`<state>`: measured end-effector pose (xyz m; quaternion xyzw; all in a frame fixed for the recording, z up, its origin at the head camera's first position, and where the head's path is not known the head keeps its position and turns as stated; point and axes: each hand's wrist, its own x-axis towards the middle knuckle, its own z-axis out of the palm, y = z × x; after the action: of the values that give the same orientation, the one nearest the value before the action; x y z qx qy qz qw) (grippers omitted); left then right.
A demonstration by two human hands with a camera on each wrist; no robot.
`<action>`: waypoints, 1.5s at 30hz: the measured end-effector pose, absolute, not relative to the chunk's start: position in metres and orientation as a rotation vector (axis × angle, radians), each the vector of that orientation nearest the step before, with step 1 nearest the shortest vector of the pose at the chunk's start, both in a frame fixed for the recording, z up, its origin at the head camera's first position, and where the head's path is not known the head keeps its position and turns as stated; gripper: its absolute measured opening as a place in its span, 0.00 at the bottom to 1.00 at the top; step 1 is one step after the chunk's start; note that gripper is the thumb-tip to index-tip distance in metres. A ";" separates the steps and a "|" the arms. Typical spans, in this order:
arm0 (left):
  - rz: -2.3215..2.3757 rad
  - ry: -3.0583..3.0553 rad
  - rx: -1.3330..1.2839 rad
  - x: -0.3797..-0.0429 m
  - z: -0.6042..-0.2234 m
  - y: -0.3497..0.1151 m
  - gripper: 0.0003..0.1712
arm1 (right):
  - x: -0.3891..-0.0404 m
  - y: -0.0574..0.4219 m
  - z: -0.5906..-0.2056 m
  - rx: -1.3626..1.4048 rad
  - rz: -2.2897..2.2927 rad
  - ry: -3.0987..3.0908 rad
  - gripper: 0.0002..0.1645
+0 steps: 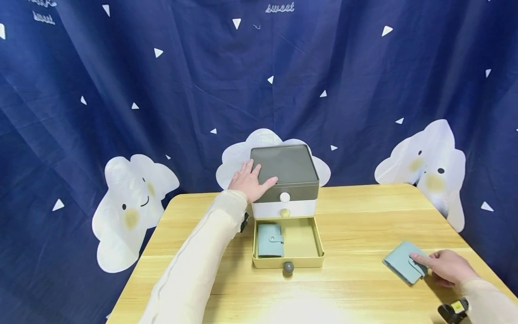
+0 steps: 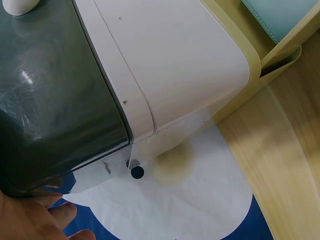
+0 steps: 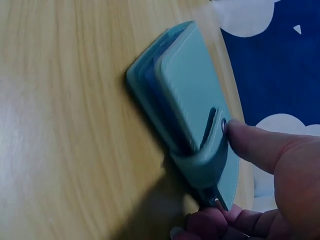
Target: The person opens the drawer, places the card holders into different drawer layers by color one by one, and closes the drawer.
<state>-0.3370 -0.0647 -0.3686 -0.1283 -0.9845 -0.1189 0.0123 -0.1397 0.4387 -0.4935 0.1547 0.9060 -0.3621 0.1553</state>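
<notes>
A small three-tier drawer box (image 1: pixel 285 167) stands toward the back of the table, dark grey on top, white in the middle, yellow below. My left hand (image 1: pixel 249 182) rests on its top left edge, fingers spread and thumb over the lid. The yellow bottom drawer (image 1: pixel 301 236) is pulled out, with a light blue wallet (image 1: pixel 269 240) lying in its left side. At the right of the table, my right hand (image 1: pixel 451 266) pinches a second light blue wallet (image 3: pixel 192 85), thumb on its snap strap (image 3: pixel 205 160) and fingers underneath. It appears slightly tilted off the tabletop.
The wooden table (image 1: pixel 356 225) has rounded back corners. Behind it hangs a dark blue curtain (image 1: pixel 226 72) with white triangles and clouds. A grey round knob (image 1: pixel 288 267) sticks out from the open drawer's front. The upper two drawers are closed.
</notes>
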 end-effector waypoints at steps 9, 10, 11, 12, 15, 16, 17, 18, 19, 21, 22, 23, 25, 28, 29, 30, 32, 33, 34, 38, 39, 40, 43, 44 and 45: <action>-0.373 -3.059 -0.398 -0.337 -0.369 -0.065 0.64 | -0.161 0.422 -0.491 0.324 -0.816 2.775 0.34; -0.373 -3.057 -0.399 -0.337 -0.369 -0.065 0.64 | -0.164 0.419 -0.491 0.303 -0.793 2.797 0.36; -0.376 -3.055 -0.401 -0.337 -0.369 -0.065 0.64 | -0.167 0.417 -0.491 0.275 -0.770 2.822 0.38; -0.378 -3.054 -0.403 -0.337 -0.370 -0.065 0.64 | -0.170 0.415 -0.491 0.252 -0.771 2.839 0.40; -0.387 -3.049 -0.405 -0.337 -0.370 -0.064 0.64 | -0.174 0.409 -0.491 0.215 -0.803 2.856 0.45; -0.390 -3.049 -0.404 -0.337 -0.370 -0.064 0.64 | -0.175 0.406 -0.490 0.210 -0.821 2.856 0.45; -0.393 -3.050 -0.403 -0.337 -0.371 -0.064 0.64 | -0.175 0.404 -0.490 0.203 -0.833 2.859 0.45; -0.395 -3.050 -0.402 -0.338 -0.371 -0.064 0.64 | -0.175 0.402 -0.488 0.202 -0.841 2.861 0.44; -0.395 -3.050 -0.402 -0.338 -0.371 -0.064 0.64 | -0.174 0.400 -0.487 0.207 -0.851 2.859 0.42; -0.391 -3.054 -0.400 -0.338 -0.371 -0.064 0.64 | -0.170 0.397 -0.485 0.213 -0.853 2.854 0.38; -0.392 -3.055 -0.399 -0.339 -0.371 -0.064 0.64 | -0.168 0.396 -0.484 0.215 -0.857 2.843 0.36; -0.390 -3.055 -0.398 -0.339 -0.371 -0.064 0.64 | -0.165 0.395 -0.483 0.213 -0.856 2.834 0.34; -0.385 -3.055 -0.396 -0.339 -0.371 -0.064 0.64 | -0.162 0.395 -0.482 0.221 -0.857 2.788 0.33; -0.388 -3.054 -0.394 -0.339 -0.370 -0.063 0.63 | -0.160 0.396 -0.482 0.224 -0.829 2.726 0.35; -0.388 -3.055 -0.394 -0.339 -0.370 -0.063 0.62 | -0.160 0.397 -0.483 0.225 -0.811 2.716 0.37; -0.390 -3.056 -0.395 -0.339 -0.369 -0.063 0.62 | -0.160 0.397 -0.484 0.227 -0.795 2.706 0.39; -0.388 -3.059 -0.393 -0.338 -0.369 -0.063 0.61 | -0.161 0.398 -0.485 0.211 -0.762 2.712 0.45; -0.386 -3.061 -0.391 -0.338 -0.368 -0.063 0.61 | -0.162 0.398 -0.486 0.204 -0.754 2.720 0.46; -0.385 -3.062 -0.389 -0.337 -0.368 -0.063 0.60 | -0.162 0.398 -0.487 0.203 -0.753 2.725 0.47; -0.383 -3.066 -0.379 -0.336 -0.368 -0.063 0.60 | -0.162 0.397 -0.490 0.215 -0.767 2.744 0.40; -0.386 -3.065 -0.379 -0.337 -0.368 -0.063 0.61 | -0.162 0.397 -0.490 0.221 -0.774 2.750 0.40; -0.389 -3.063 -0.379 -0.337 -0.369 -0.063 0.61 | -0.162 0.396 -0.490 0.222 -0.780 2.756 0.40; -0.390 -3.059 -0.385 -0.337 -0.369 -0.063 0.62 | -0.161 0.396 -0.489 0.223 -0.802 2.762 0.43; -0.393 -3.058 -0.386 -0.337 -0.369 -0.063 0.62 | -0.161 0.395 -0.488 0.222 -0.813 2.759 0.45; -0.393 -3.057 -0.387 -0.338 -0.369 -0.063 0.62 | -0.162 0.395 -0.488 0.229 -0.837 2.751 0.47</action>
<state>-0.3376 -0.0627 -0.3687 -0.1246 -0.9840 -0.1264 0.0175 -0.1616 0.3952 -0.4879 0.0787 0.9459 -0.2876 0.1280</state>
